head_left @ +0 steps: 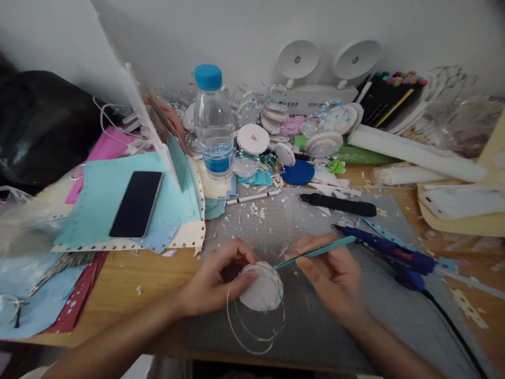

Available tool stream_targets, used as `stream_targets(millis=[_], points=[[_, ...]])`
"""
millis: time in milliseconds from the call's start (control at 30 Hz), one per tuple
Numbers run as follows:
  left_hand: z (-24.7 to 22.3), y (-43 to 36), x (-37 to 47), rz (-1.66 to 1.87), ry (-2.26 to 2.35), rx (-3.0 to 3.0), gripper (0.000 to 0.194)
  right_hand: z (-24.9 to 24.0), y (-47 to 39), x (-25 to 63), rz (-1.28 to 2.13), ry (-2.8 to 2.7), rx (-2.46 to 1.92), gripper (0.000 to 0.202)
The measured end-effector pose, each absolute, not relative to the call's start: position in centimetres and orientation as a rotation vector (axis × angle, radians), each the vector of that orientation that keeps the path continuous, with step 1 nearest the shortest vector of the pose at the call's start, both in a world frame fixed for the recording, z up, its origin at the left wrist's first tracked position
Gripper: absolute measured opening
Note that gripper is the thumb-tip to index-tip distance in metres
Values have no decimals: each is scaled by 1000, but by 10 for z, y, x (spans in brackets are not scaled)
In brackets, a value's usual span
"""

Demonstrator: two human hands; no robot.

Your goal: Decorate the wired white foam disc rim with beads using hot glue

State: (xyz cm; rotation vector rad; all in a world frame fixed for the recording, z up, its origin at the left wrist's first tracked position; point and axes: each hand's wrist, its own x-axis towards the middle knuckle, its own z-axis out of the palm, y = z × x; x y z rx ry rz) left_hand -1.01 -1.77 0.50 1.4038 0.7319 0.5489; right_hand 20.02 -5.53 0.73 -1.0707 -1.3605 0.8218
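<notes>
My left hand (226, 279) pinches the upper left edge of a round white disc (258, 292) above the grey mat. Small blue and white bits line the disc's rim. A thin pale wire (252, 351) hangs from it in loose loops. In my right hand (329, 268) is a slim teal tool (325, 247), held between thumb and fingers. The tool slants down to the left, and its tip is at the upper right edge of the disc. Whether the tip touches the disc, I cannot tell.
Right of my hands lie a blue glue gun (390, 250) with a black cord and a black pen-like tool (341, 204). Behind stand a water bottle (214, 126) and several decorated discs (253, 139). A phone (137, 204) rests on teal paper at the left.
</notes>
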Motion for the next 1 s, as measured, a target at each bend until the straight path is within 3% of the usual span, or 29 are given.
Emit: stream_targets(millis=[1000], points=[[1, -19, -10, 662, 669, 1352, 9, 6, -59, 201, 731, -1426, -984, 17]])
